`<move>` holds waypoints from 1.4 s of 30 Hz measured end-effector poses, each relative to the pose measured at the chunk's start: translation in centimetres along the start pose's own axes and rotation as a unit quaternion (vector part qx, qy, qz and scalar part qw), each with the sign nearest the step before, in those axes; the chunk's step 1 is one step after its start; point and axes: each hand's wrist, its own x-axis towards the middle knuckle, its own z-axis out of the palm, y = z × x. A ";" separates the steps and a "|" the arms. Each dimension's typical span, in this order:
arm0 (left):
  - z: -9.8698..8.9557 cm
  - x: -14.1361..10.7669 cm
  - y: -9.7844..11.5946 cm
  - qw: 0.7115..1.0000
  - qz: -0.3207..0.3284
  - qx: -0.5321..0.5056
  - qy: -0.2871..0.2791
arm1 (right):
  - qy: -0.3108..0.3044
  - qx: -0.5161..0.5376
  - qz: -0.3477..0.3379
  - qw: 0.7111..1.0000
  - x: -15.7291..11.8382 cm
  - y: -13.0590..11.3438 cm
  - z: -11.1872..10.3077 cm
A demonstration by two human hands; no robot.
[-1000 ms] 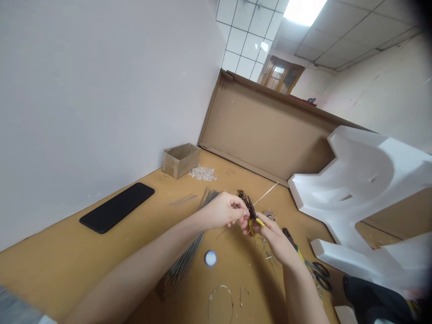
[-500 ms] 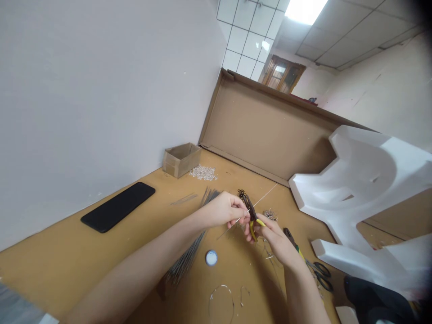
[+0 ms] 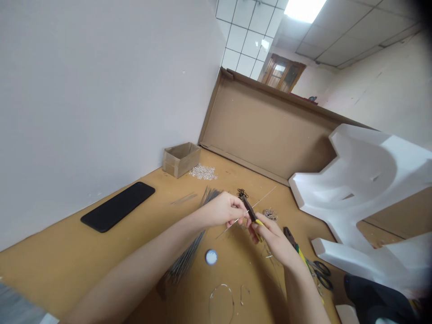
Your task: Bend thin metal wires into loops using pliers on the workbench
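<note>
Head view, centre: the left hand (image 3: 225, 210) pinches a thin wire (image 3: 264, 197), likely light and springy, best held near the pliers (image 3: 250, 209) clasped in the right hand (image 3: 271, 231).

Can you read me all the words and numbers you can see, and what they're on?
There are none I can read.
Blue-white disc: any print is too small to read.
Pliers in the right hand: no readable writing.
Small box: no readable writing.
</note>
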 end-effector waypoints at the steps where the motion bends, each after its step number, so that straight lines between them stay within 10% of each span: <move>1: 0.0 0.0 0.0 1.000 -0.003 0.001 0.000 | -0.001 -0.007 -0.002 1.000 0.0 0.0 0.0; 19: 0.0 0.2 -0.6 1.000 -0.012 0.001 -0.015 | 0.018 -0.127 -0.029 0.991 0.1 0.1 0.5; 42: -0.4 0.9 -1.5 0.998 -0.015 0.055 -0.001 | 0.204 -0.346 0.006 0.916 1.9 2.8 2.4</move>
